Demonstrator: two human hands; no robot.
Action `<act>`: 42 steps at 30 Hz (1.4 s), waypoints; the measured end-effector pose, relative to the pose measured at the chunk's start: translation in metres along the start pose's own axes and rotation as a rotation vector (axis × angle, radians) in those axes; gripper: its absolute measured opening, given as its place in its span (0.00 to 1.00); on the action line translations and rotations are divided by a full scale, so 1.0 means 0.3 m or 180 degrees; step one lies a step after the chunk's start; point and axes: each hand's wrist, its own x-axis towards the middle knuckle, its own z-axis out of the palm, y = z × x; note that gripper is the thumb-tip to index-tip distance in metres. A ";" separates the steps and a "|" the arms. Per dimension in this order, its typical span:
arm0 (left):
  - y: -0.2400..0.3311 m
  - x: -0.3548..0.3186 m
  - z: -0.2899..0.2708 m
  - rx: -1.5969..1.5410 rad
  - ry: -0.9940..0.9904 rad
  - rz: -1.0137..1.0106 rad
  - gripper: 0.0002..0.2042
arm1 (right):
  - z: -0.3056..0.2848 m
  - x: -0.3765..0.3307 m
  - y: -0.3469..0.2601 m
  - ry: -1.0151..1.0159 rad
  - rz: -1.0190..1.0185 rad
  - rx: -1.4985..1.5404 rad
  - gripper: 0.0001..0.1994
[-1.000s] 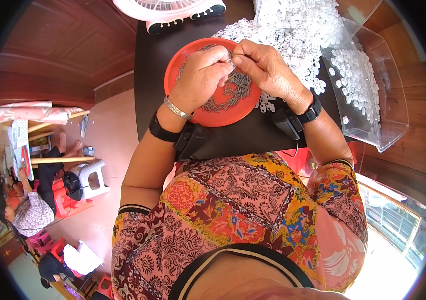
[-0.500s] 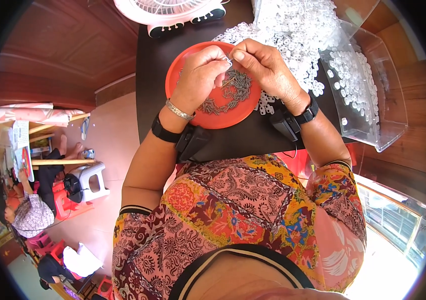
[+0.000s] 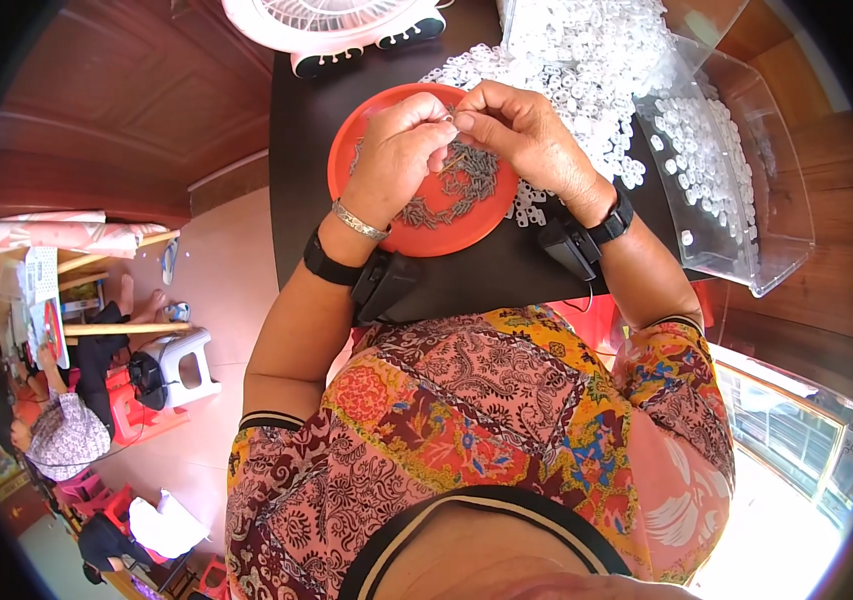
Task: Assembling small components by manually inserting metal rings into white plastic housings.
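Observation:
Over a round orange-red plate point(image 3: 438, 243), my two hands meet at the fingertips. My left hand point(image 3: 396, 155) is closed in a pinch on a small white plastic piece point(image 3: 449, 116), mostly covered by the fingers. Against it, the thumb and forefinger of my right hand point(image 3: 531, 135) are pressed together. Whatever they pinch is too small and hidden to name. Beneath the hands, many short, thin grey pieces point(image 3: 481, 180), like small nails or screws, lie loose in the plate. Just beyond the plate, small white plastic pieces with holes point(image 3: 591, 75) are heaped on the table.
A clear plastic bin point(image 3: 781, 255) with more white pieces lies at the right edge of the dark table point(image 3: 301, 160). A white fan point(image 3: 341, 25) stands at the far left. Away to the left, a person point(image 3: 71, 430) sits near stools point(image 3: 191, 370).
The right fingertips have shifted slightly left and closed in against the left ones. The thin dark piece seen between them earlier is now mostly covered. The whole view has shifted slightly.

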 end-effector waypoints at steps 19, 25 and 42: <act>0.008 0.001 0.003 -0.0117 0.0242 0.0147 0.06 | -0.191 -0.006 -0.088 0.1051 -0.0450 -0.1412 0.11; 0.004 0.004 -0.004 -0.0102 0.0270 0.0108 0.07 | -0.240 -0.091 -0.101 0.1098 0.0106 -0.2697 0.09; 0.003 0.008 -0.010 -0.0210 0.0210 0.0124 0.07 | -0.228 -0.103 0.015 0.0442 0.0183 -0.3640 0.06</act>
